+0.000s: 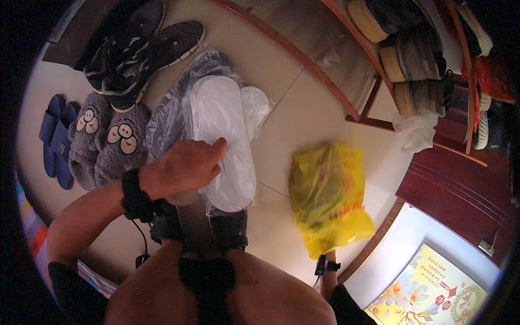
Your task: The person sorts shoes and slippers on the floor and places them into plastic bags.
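My left hand [189, 164], wearing a black wrist strap, lies across a pair of white slippers [223, 105] in clear plastic wrap. Its fingers are curled on the wrap, and part of the grip is hidden. Under and beside these are dark shoes [168, 118] in clear plastic and another white wrapped item [256, 107]. At the right, a yellow plastic bag [329, 191] with red writing bulges around something dark that I cannot make out. My right hand [331, 256] is at the bag's near end, its fingers covered by the yellow plastic.
Grey plush slippers [109, 138], blue slides [59, 140] and black sneakers [122, 69] stand on the tiled floor at left. A wooden shoe rack [284, 36] holds several shoes at upper right. A dark red wooden panel [451, 195] and a floral picture [430, 288] are at right.
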`<state>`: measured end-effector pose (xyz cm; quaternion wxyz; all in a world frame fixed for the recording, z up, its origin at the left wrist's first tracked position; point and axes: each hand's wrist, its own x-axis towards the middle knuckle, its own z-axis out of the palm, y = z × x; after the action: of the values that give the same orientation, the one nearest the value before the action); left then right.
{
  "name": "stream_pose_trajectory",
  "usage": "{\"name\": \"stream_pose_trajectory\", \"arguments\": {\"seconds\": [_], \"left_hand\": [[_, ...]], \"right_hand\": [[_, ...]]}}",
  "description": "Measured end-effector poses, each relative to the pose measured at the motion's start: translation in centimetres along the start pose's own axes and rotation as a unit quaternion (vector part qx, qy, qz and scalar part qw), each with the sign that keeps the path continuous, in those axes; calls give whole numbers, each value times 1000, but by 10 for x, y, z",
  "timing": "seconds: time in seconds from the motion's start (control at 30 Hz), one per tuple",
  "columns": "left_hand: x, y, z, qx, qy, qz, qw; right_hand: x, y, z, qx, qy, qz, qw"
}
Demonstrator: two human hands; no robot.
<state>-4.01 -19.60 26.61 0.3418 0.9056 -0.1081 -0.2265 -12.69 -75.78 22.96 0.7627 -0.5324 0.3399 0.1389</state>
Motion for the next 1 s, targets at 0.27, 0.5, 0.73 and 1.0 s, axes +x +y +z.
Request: {"name": "stream_pose_trajectory", "arguments": {"seconds": [0.27,0.5,0.73,1.0], "left_hand": [[5,-2,-4,-33,-26,-1,999],[0,-1,-3,-38,-12,-14,999],[5,8,-4,-5,-39,-31,999],[-35,0,-4,-39,-21,-57,997]], "right_hand": [[-38,-65,-84,-615,254,45,745],[2,-143,101,-902,201,-261,280],[198,-77,248,-175,-129,-63,974],[296,-66,323,204,-37,52,977]]}}
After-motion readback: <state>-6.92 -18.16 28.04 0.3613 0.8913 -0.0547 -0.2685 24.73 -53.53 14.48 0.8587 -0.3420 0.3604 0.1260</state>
